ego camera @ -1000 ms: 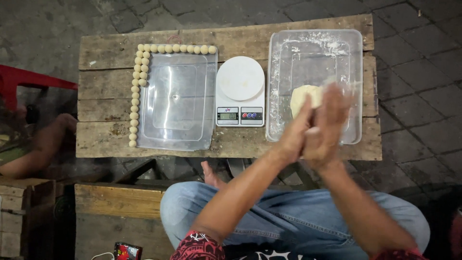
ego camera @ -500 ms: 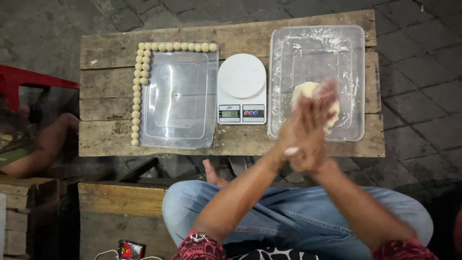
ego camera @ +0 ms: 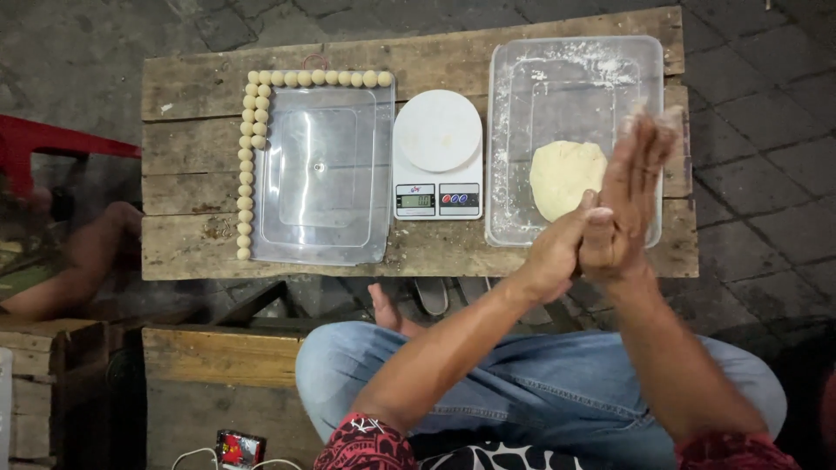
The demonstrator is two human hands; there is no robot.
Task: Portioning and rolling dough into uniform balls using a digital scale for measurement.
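hands: left point(ego camera: 557, 252) pressed to right point(ego camera: 629, 204) | over floured tub point(ego camera: 514, 130) | dough point(ego camera: 564, 178) inside

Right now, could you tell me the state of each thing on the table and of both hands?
Left hand: pressed against right palm.
Right hand: upright, fingers straight.
Dough lump: lying in floured tub.
Dough balls: lined up in an L.
Scale: on, platform bare.
Lid: flat on table.

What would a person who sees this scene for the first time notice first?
Most striking are the left hand and the right hand, pressed palm to palm over the floured clear plastic tub at the right end of the rough wooden plank table; whether something lies between them cannot be seen. A flat pale lump of dough lies in that tub. At the left, small round dough balls line two edges of a clear plastic lid, beside a white kitchen scale.
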